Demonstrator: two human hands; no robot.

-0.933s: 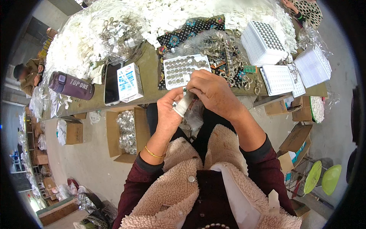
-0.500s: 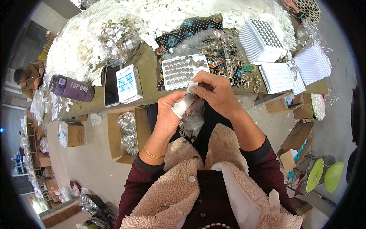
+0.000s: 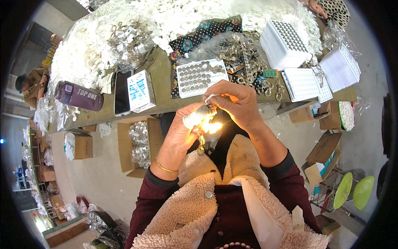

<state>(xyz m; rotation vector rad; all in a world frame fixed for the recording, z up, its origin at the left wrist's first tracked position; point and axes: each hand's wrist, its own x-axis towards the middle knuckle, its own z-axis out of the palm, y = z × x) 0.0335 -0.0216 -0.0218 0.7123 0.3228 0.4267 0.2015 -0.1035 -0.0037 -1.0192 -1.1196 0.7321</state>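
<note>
Both hands meet just past the table's near edge. My left hand [image 3: 180,128] is closed around a small lit keychain light [image 3: 213,127], which glows bright yellow and hides its own details. A brass-coloured metal clasp [image 3: 201,146] hangs below it. Along the left fingers lies a white and silvery band [image 3: 195,118]; whether it is worn or held I cannot tell. My right hand [image 3: 238,103] pinches a small white plastic piece [image 3: 210,98] between thumb and forefinger, right at the light's top. Beyond the hands lies a white tray [image 3: 202,93] with rows of round button cells [image 3: 192,77].
A white carton [image 3: 141,91], a phone [image 3: 122,93] and a purple bottle [image 3: 78,96] stand left. Stacked white trays [image 3: 282,45] are at right, near metal clasps [image 3: 248,54]. White plastic parts [image 3: 91,50] heap the far side. Another person's hand [image 3: 317,8] shows far right.
The light between my hands now glows, where it was dark before. The left hand has turned a little, and the metal clasp now hangs in view below it.
</note>
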